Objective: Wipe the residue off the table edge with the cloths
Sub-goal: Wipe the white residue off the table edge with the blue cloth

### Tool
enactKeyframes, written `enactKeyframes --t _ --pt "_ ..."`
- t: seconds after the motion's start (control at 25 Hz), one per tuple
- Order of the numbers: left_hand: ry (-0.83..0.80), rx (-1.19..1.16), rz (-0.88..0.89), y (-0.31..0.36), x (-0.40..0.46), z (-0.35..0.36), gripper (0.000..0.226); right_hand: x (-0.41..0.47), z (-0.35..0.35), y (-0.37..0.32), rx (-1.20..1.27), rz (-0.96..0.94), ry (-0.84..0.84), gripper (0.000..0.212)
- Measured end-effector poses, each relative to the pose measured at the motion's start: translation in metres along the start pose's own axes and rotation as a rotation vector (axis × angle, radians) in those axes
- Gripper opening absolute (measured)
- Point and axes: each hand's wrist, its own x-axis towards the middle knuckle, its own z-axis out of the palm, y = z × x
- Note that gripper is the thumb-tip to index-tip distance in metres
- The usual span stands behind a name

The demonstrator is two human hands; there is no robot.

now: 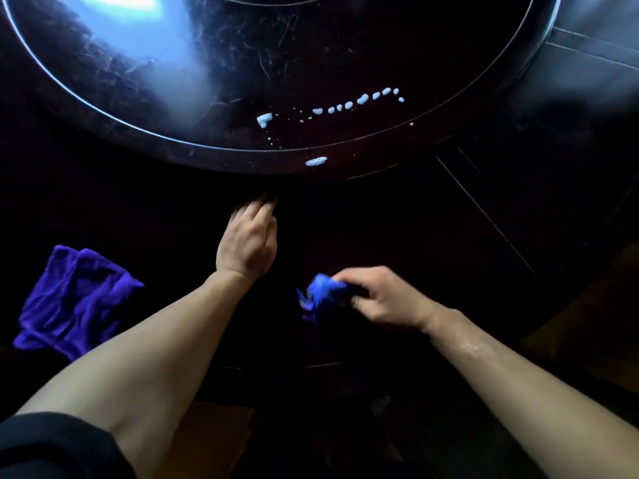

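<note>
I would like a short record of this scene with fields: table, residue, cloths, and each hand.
table: dark round table, glossy, scratched
residue: white foam spots near the edge, one blob on the rim
loose cloth: blue cloth, crumpled at lower left
left hand: empty, fingers below the table edge
right hand: grips small blue cloth, blurred

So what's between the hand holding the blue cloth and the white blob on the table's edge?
In the head view, only dark empty space separates the right hand, gripping its blue cloth, from the white blob; nothing shows there.

dark leather seat [594,46], brown cardboard [211,440] on the floor
</note>
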Motion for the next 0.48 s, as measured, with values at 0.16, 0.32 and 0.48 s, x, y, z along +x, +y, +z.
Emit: enactKeyframes --t 0.16,0.32,0.48 --pt "0.038 -0.202 -0.095 -0.003 0.000 -0.005 0.042 0.035 -0.024 -0.005 0.013 0.056 0.369 0.025" --pt "0.092 -0.302 -0.081 -0.005 0.000 -0.013 0.043 0.072 -0.009 -0.017 -0.165 0.059 0.217 0.028" --pt "0.029 -0.380 -0.111 -0.008 0.005 -0.023 0.055 0.059 0.035 -0.033 -0.287 -0.142 -0.071 0.028"
